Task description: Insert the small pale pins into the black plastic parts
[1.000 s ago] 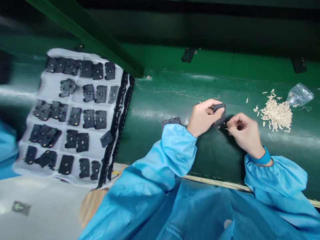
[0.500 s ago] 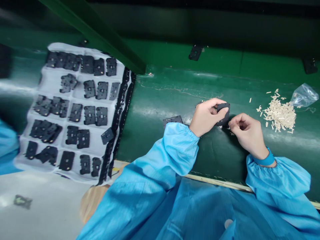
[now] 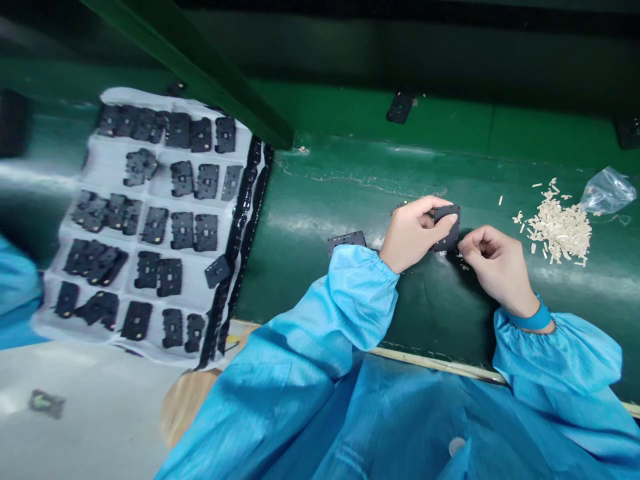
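My left hand (image 3: pixel 414 233) is closed on a small black plate (image 3: pixel 447 227), thumb on its face and fingers behind its upper edge. Close to the plate's lower right corner, my right hand (image 3: pixel 495 265) has thumb and forefinger pinched together; whatever is between them is too small to make out. Another black plate (image 3: pixel 346 241) lies flat at my left sleeve, partly covered by it. A heap of small cream-coloured pieces (image 3: pixel 563 230) is on the green table (image 3: pixel 310 200) to the right of my right hand.
On the left, a white compartment tray (image 3: pixel 107 160) bears many black plates. A slanting green post (image 3: pixel 220 80) rises behind it. A clear plastic bag (image 3: pixel 607 191) touches the heap. One black plate (image 3: pixel 400 108) lies at the back. Another person's blue sleeve (image 3: pixel 17 293) shows at the left edge.
The tray and the plate at the back appear shifted slightly right in the view. Both hands keep nearly the same pose, the right one still by the plate's corner.
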A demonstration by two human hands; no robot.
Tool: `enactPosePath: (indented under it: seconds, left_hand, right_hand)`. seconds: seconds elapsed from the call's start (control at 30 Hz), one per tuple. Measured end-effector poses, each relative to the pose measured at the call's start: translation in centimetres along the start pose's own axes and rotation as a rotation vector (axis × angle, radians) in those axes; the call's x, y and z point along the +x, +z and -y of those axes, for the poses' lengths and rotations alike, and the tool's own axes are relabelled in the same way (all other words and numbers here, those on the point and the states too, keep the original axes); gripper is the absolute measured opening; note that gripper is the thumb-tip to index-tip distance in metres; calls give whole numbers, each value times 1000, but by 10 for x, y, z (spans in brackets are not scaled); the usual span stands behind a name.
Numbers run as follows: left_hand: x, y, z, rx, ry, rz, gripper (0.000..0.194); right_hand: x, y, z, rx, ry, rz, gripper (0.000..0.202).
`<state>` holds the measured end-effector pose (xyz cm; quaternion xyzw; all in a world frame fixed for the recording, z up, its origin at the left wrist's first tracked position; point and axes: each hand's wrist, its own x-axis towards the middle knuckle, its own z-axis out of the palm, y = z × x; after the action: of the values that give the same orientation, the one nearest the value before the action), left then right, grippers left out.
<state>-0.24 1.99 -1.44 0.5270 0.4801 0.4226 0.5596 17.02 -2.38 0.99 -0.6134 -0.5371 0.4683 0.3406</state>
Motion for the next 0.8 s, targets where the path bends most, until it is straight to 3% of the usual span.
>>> enactPosePath:
  seconds: [0.47,0.8]
  left_hand:
    - [2,-5,-4,-126,-52,72,27]
    - [2,-6,-3,-193,-17,56,38]
  right_hand:
    - [2,-6,2,24,-30,74,21]
    - [0,-7,5,122,-60,112,23]
